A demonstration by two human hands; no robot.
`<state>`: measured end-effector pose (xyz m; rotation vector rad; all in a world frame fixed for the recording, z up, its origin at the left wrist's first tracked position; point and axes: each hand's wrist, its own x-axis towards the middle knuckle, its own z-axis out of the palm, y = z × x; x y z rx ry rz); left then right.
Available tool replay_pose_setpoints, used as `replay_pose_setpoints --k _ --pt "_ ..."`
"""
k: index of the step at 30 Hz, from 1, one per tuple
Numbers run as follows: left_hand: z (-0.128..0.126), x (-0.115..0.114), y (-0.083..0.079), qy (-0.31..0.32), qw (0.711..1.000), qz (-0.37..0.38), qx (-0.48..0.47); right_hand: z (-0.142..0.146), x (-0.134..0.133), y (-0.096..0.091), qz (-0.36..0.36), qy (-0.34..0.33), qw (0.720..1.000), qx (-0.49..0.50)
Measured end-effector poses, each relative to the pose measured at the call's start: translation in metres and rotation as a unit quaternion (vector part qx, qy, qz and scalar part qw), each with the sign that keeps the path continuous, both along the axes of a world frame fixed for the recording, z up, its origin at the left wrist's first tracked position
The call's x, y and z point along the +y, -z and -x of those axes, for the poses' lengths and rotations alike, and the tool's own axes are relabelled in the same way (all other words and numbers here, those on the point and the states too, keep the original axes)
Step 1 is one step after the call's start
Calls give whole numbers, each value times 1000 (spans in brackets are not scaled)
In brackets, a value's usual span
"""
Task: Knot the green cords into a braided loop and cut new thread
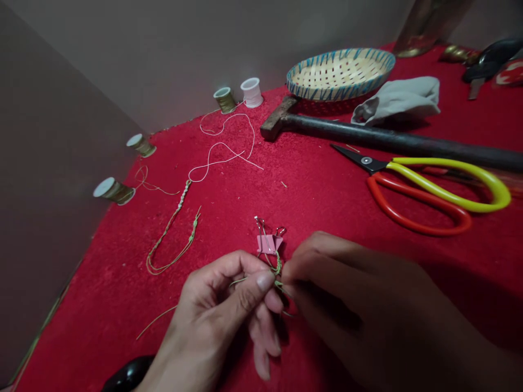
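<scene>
A green knotted cord [278, 263] runs down from a pink binder clip [267, 244] in the middle of the red cloth. My left hand [229, 305] pinches the cord between thumb and index finger, just below the clip. Close beside it, my right hand [347, 288] has its fingertips together on the cord's thin strands; part of its grip is in shadow. A loose strand end [157, 321] trails out to the left of my left hand. Farther left lies a finished-looking braided cord [163, 234] with a white thread tied at its top end.
Thread spools stand along the back left edge, among them a white spool [251, 93] and a green spool [225, 101]. To the right lie a hammer [347, 130], scissors [429, 188] with yellow and red handles, a woven basket [341, 76] and a pale cloth [402, 100]. A black object [128, 374] sits front left.
</scene>
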<state>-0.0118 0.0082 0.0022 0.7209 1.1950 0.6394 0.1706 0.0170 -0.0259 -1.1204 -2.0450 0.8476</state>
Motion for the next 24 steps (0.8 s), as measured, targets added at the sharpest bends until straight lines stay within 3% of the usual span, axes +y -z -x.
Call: replay_pose_setpoints --k 11,20,24 --pt "2 -1 2 0 1000 9 -3 2 -2 -8 112 25 992 44" --pt "-4 0 1 -3 999 26 18 4 -7 -5 -6 29 999 13" --pt "-2 -1 1 10 999 27 24 4 -4 -9 6 38 999 -1"
